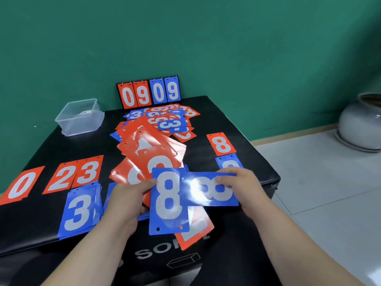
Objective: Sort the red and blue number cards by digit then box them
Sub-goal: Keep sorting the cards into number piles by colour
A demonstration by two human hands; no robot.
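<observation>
- sorting is partway, i judge: red 0 (pixel 20 186), red 2 (pixel 61 178) and red 3 (pixel 88 172) lie in a row at 8 o'clock, with a blue 3 pile (pixel 78 211) just below them.
- a red 8 (pixel 221 144) lies at 3 o'clock; the blue card (pixel 228 161) touches its near edge, digit half hidden.
- the left hand (pixel 132 199) grips a fan (pixel 152 149) of cards, thumb on an upright 8 (pixel 169 203); the right hand (pixel 243 186) pinches a sideways 8 (pixel 208 190) overlapping it, at 5 o'clock.
- left to do: the heap (pixel 171 120) at 12 o'clock, the fan, then boxing; the box (pixel 80 116) at 10 o'clock shows no cards.
- a scoreboard (pixel 148 93) reading 0909 stands at the far edge.
- black padded top (pixel 51 145); green wall (pixel 185 38) behind; pale tiled floor (pixel 329 203) and a grey pot (pixel 360 124) at 3 o'clock.
</observation>
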